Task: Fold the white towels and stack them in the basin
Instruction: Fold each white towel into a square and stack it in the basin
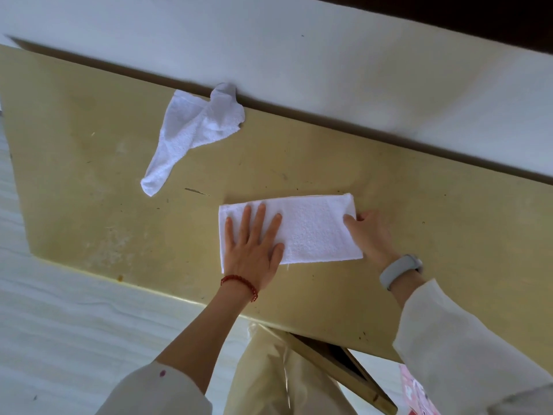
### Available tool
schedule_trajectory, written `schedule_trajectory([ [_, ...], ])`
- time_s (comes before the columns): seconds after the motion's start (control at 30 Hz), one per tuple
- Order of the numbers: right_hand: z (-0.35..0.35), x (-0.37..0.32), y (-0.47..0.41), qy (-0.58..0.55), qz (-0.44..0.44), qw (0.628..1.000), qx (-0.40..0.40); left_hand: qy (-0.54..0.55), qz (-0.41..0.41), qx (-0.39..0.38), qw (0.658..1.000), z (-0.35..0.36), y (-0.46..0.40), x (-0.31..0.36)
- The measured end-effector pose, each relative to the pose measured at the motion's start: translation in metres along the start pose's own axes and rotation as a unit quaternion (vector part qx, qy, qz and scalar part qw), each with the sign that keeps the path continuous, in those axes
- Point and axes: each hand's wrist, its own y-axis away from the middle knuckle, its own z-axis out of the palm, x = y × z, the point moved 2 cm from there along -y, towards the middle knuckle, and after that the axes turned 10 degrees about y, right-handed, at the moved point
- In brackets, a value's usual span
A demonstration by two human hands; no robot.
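1. The counter (89, 151) is a broad yellowish top, scuffed and speckled, running along a pale wall (299, 55).
2. A folded white towel (311, 229) lies flat on the counter as a long strip, near its front edge.
3. A second white towel (191, 130) lies crumpled and unfolded toward the back of the counter, well apart from the folded one – one corner of it touches the wall.
4. The left hand (254, 247) lies palm down on the left end of the folded towel, fingers straight and spread – a flat press, no grip.
5. The right hand (368, 235) holds the towel's right end, thumb on top and fingers curled at the edge.
6. A grey wristband (399, 271) sits on the right wrist.
7. A red bead bracelet (241, 284) circles the left wrist.
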Motion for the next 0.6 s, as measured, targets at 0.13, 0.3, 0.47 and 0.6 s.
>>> schedule_trajectory([
  [0.13,0.001,0.007,0.004,0.025,0.029,0.998,-0.058,-0.006,-0.012,-0.011,1.000,0.005,-0.001,-0.002],
  [0.3,-0.002,0.005,0.020,0.019,-0.023,0.999,0.014,-0.005,-0.029,-0.024,0.999,0.001,-0.002,0.004],
  [0.47,-0.027,-0.026,0.028,0.089,-0.154,0.966,0.189,0.190,-0.052,0.082,0.977,-0.029,-0.007,0.015],
  [0.6,-0.008,-0.061,0.057,0.144,-0.331,0.915,0.181,0.626,-0.228,0.012,0.746,-0.055,-0.022,0.008],
])
